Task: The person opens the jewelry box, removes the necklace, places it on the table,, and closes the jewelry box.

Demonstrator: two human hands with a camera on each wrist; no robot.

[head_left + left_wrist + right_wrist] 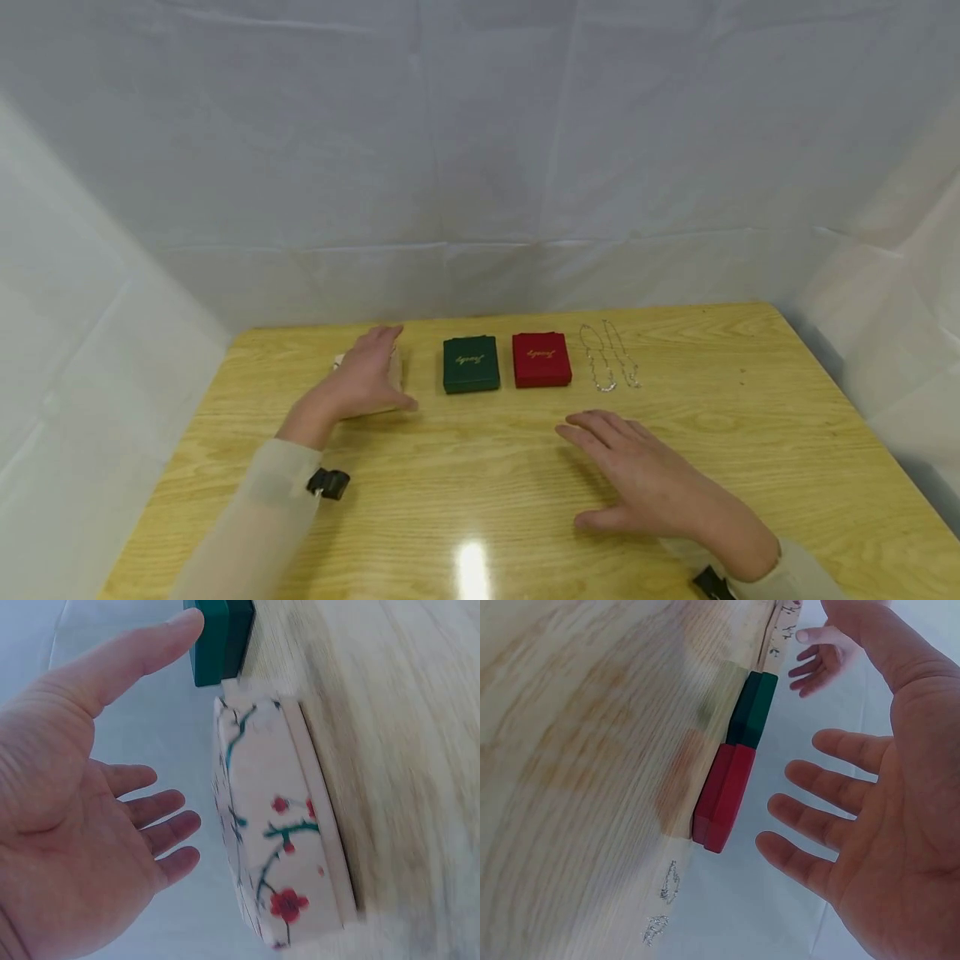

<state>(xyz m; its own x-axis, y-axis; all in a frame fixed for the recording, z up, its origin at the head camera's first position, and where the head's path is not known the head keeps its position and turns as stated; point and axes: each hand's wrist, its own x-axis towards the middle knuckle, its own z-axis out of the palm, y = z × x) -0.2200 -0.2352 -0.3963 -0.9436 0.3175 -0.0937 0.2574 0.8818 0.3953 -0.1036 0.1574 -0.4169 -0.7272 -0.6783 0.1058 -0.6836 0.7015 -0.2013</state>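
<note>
My left hand [362, 375] hovers over a cream box with red flowers and dark branches [281, 825], its fingers spread and apart from the box in the left wrist view. In the head view that hand hides most of the box. To the right of it lies a green jewelry box [471, 364], lid down, with gold lettering. A red jewelry box [542, 360] of like shape sits beside the green one. My right hand [645, 479] is held above the table in front of the red box, fingers extended, holding nothing.
Two thin silver chains [609, 357] lie stretched out to the right of the red box. The wooden table [450, 467] ends at a white cloth [487, 167] behind, with more cloth at both sides.
</note>
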